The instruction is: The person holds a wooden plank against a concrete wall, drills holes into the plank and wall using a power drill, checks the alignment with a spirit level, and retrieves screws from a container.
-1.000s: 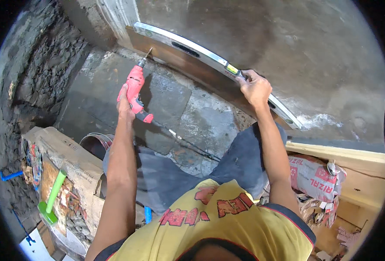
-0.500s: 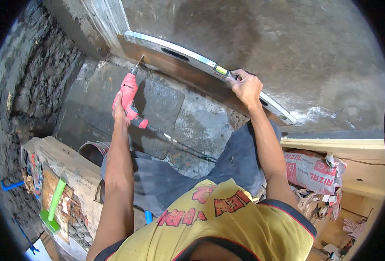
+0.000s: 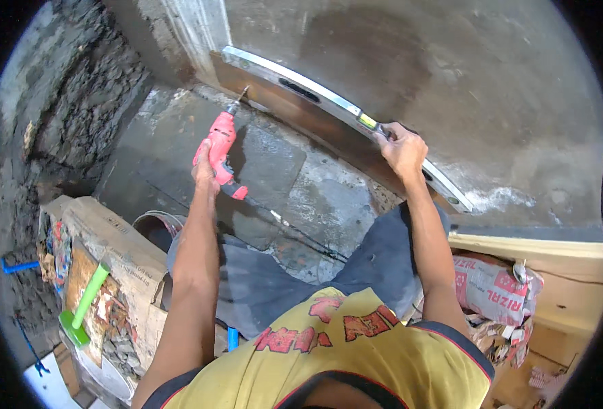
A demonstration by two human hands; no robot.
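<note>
Left grip (image 3: 206,167) and right grip (image 3: 404,150) curl, arms (image 3: 194,279) extended.

Grey floor (image 3: 329,198), patched with pale blotches; black drill cord (image 3: 303,235) lies across, bucket (image 3: 157,225) stands left.

From my head, the camera looks steeply down and forward. My yellow shirt (image 3: 329,347) is very near to it, at the lower edge; my left hand (image 3: 206,168) and my right hand (image 3: 406,150) are farther away. The wide, round view bends straight edges.
</note>
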